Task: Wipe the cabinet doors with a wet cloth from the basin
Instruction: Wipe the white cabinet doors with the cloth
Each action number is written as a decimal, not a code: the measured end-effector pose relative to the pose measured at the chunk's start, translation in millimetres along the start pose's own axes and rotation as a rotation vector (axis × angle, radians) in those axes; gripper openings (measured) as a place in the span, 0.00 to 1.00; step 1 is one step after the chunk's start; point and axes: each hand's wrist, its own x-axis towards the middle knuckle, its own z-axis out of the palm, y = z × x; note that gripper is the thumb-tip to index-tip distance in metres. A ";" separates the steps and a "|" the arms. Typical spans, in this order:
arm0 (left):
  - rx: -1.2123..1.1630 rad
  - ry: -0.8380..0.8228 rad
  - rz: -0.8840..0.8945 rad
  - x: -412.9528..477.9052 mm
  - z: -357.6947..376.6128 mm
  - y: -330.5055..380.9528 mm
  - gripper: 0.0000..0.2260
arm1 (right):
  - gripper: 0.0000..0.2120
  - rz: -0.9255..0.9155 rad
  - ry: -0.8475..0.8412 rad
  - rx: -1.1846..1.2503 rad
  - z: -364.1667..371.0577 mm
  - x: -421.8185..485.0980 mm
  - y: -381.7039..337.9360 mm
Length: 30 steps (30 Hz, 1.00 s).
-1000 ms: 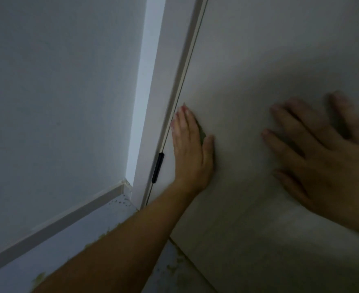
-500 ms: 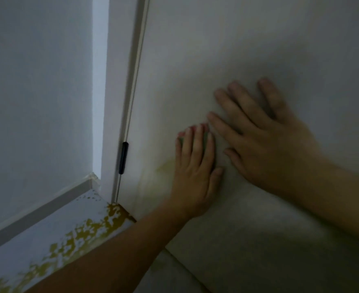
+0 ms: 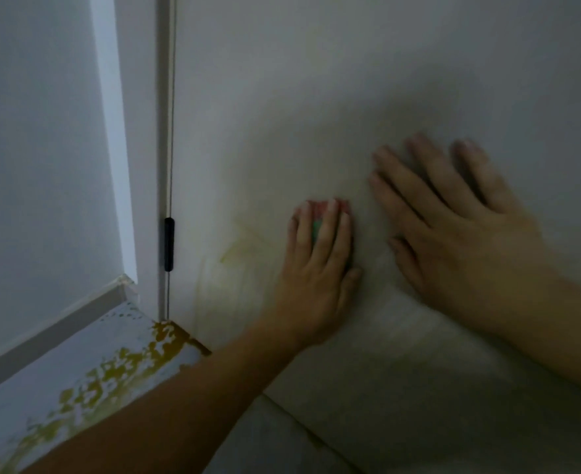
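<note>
Nearest: the bare left forearm comes in from the bottom edge, crossing a pale ledge blotched with mustard-yellow stains. The left hand lies flat on the white flat-panel cabinet door, fingers straight and together, pressing a small green cloth with a pink edge onto the panel. Nothing is curled round it; palm pressure does the holding. The cloth is mostly hidden under the hand: only green between the fingers and pink at the tips show. My read is that the flat palm spreads load across the wad for scrubbing. The right hand sits just beside the left, not touching it, released and splayed flat on the same door, holding nothing. It's likely bracing the door so it doesn't swing or flex under the push. Left of the cloth there's a faint yellowish smear on the panel, not yet cleared, so I'd judge this lower area unfinished. Further out: a small black oblong stop at the door's edge gap, then a white frame strip and a grey wall. Basin not in view. Light is dim, so I can't tell how wet the cloth is.
</note>
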 end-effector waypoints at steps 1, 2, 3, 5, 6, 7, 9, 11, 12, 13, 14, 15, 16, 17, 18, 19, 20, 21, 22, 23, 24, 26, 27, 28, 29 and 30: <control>-0.012 0.025 -0.024 5.9 -3.1 -4.1 0.31 | 0.30 0.013 0.015 0.014 -1.9 -7.7 3.8; -0.033 0.067 -0.072 16.1 -7.9 -12.7 0.32 | 0.29 0.018 0.028 0.025 -3.5 -13.3 6.9; -0.069 0.119 -0.141 29.6 -15.4 -23.4 0.33 | 0.29 0.016 0.028 0.030 -4.5 -16.9 8.7; -0.142 0.226 -0.274 54.0 -27.1 -37.6 0.33 | 0.30 0.005 0.008 0.038 -3.8 -20.1 10.1; -0.157 0.249 -0.303 58.6 -27.8 -34.4 0.33 | 0.30 0.001 0.002 0.042 -2.8 -20.9 10.3; -0.154 0.243 -0.276 56.7 -25.1 -24.7 0.33 | 0.30 -0.001 0.002 0.043 -2.3 -21.0 10.8; -0.124 0.153 -0.088 39.5 -9.6 4.3 0.32 | 0.29 -0.004 0.012 0.042 -1.7 -21.2 12.1; -0.106 0.061 0.081 21.3 1.4 24.3 0.31 | 0.29 -0.005 0.014 0.063 -2.0 -22.0 12.4; -0.091 0.051 0.120 21.5 0.5 22.0 0.30 | 0.29 -0.004 0.017 0.079 -2.2 -21.9 12.6; -0.077 0.059 0.124 29.0 -5.2 12.7 0.29 | 0.29 -0.002 0.023 0.087 -2.5 -21.6 12.5; -0.062 0.089 0.099 42.0 -13.6 0.9 0.29 | 0.29 -0.001 0.028 0.087 -2.8 -20.8 12.2; -0.051 0.137 0.044 57.6 -23.2 -11.7 0.29 | 0.30 0.000 0.027 0.084 -2.7 -20.4 11.5; -0.046 0.200 -0.023 74.1 -32.6 -24.2 0.28 | 0.30 0.003 0.024 0.083 -2.5 -20.3 10.6; -0.053 0.258 -0.083 90.2 -40.3 -34.9 0.28 | 0.30 0.009 0.023 0.082 -2.4 -20.2 9.5; -0.063 0.295 -0.123 103.9 -45.6 -41.6 0.28 | 0.30 0.015 0.026 0.082 -2.1 -20.0 8.3; -0.066 0.309 -0.137 113.6 -48.3 -43.2 0.28 | 0.30 0.016 0.031 0.084 -1.7 -19.8 7.4; -0.057 0.303 -0.122 117.8 -48.2 -40.2 0.28 | 0.30 0.015 0.035 0.091 -1.8 -19.6 7.0; -0.046 0.280 -0.073 117.0 -46.6 -34.2 0.28 | 0.30 0.013 0.042 0.102 -2.1 -19.7 7.5; -0.043 0.246 -0.004 112.0 -44.1 -26.2 0.28 | 0.30 0.011 0.055 0.115 -2.6 -19.9 8.1; -0.058 0.201 0.067 104.6 -40.5 -17.6 0.27 | 0.30 0.014 0.069 0.127 -3.1 -20.1 8.4; -0.082 0.156 0.127 96.8 -38.1 -9.0 0.27 | 0.30 0.023 0.077 0.137 -3.9 -20.1 8.2; -0.120 0.100 0.189 87.1 -36.6 -0.4 0.27 | 0.31 0.046 0.075 0.150 -5.2 -19.6 7.8; -0.119 0.097 0.205 88.5 -39.7 -3.3 0.26 | 0.31 0.053 0.074 0.153 -5.3 -19.2 7.6; -0.091 0.106 0.202 92.5 -43.8 -11.6 0.26 | 0.31 0.054 0.074 0.158 -3.8 -19.1 6.4; -0.050 0.126 0.173 98.5 -47.3 -23.7 0.26 | 0.30 0.053 0.068 0.167 -0.8 -20.1 5.4; -0.014 0.156 0.119 105.4 -51.8 -37.5 0.26 | 0.30 0.054 0.045 0.178 3.0 -21.1 4.0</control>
